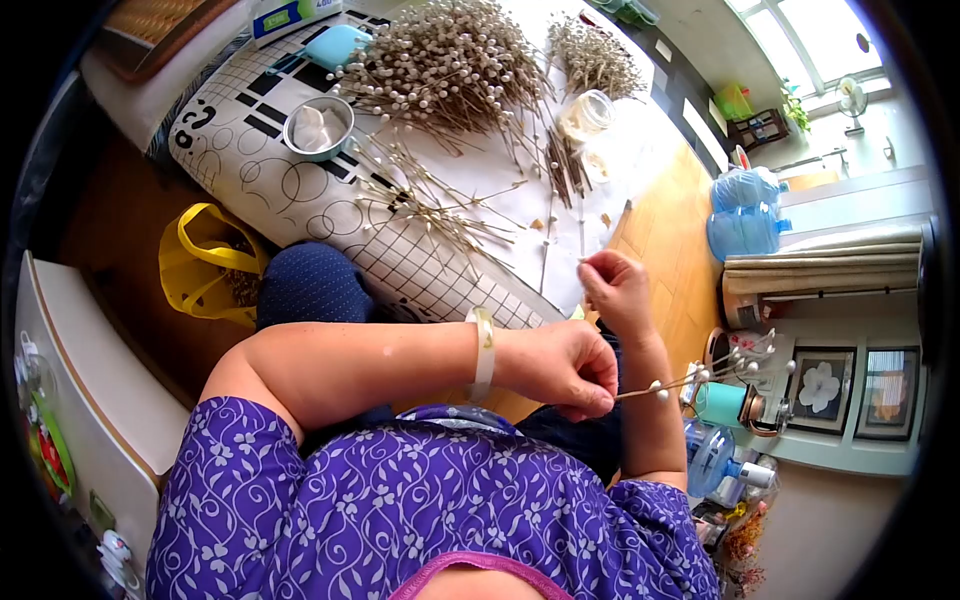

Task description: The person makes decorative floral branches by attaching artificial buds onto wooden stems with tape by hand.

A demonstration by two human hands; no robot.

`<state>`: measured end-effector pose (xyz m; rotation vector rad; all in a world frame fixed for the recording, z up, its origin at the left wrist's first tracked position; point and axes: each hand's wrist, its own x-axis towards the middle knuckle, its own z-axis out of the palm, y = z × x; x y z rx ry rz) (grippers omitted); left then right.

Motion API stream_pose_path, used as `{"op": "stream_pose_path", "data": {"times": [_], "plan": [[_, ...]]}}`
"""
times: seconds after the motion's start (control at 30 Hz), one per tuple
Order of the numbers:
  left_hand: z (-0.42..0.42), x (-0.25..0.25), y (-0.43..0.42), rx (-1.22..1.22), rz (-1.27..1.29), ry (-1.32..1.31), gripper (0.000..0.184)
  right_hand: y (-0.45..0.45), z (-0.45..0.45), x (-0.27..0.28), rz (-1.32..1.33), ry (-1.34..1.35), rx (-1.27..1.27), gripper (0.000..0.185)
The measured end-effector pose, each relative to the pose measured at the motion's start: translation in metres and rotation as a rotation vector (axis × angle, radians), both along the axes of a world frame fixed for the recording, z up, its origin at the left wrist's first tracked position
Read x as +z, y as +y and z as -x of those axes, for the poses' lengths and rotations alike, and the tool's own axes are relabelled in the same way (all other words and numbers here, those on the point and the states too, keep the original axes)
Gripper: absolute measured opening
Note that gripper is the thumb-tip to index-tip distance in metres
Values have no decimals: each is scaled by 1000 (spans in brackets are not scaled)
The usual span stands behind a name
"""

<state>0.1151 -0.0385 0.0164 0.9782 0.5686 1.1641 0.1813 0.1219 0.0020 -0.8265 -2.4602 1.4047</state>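
Note:
My left hand [565, 368], a pale bangle [482, 352] at its wrist, is closed on the end of a thin brown stem with white berries [690, 380]. The stem points right, passing in front of my right forearm. My right hand [618, 292] is raised a little above it, thumb and fingertips pinched together. A tiny pale bit shows at those fingertips, too small to name. Beyond the hands, several loose stems [440, 208] lie on the patterned tablecloth [300, 215]. Behind them is a big heap of white-berried stems [445, 70].
A metal bowl [319, 128] with white pieces stands left of the heap, near a light-blue dustpan-like item [338, 47]. A jar [588, 115] and a smaller bunch [597, 58] are at right. A yellow bag [205, 265] sits below the table's left edge; water bottles [745, 215] stand right.

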Motion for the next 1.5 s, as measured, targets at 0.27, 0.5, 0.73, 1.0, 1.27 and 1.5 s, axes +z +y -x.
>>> {"op": "stream_pose_path", "data": {"times": [0.27,0.5,0.73,1.0,1.27,1.5], "plan": [[-2,-5,6,-30,-13,51,12,5,-5,-39,219,-18,-81,12],[-1,-3,3,-10,-23,64,11,2,3,-43,169,-54,-62,13],[0,-2,0,-5,-2,29,11,0,11,-37,-47,-40,-83,16],[6,3,1,5,-15,81,11,-18,99,-17,-916,220,481,7],[15,4,-1,54,-95,37,12,-29,131,2,-1322,-26,828,12],[14,4,-3,63,-62,-17,12,-16,128,39,-1326,-63,965,10]]}}
